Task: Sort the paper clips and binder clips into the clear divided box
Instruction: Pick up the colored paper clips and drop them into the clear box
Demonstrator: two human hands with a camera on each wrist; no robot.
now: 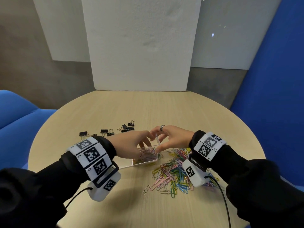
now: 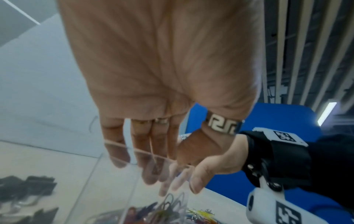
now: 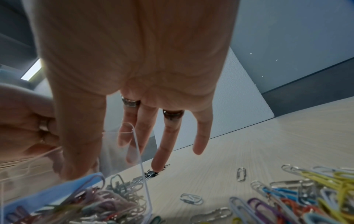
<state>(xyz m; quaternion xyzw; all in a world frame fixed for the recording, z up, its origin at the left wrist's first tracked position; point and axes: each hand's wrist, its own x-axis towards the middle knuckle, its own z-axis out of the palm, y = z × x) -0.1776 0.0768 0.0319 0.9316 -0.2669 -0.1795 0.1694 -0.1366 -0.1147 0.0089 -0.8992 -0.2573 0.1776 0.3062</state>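
both hands point(image 1: 131, 142) point(image 1: 172, 139) at the clear box point(image 1: 144, 159) rim – fingers loosely extended, actual hold unclear behind blurred plastic

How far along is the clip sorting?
Partly done. The clear box already holds many paper clips. Both the left hand and right hand are at the box now. Left: a big loose pile of colored clips beside it, and all the black binder clips still on the table.
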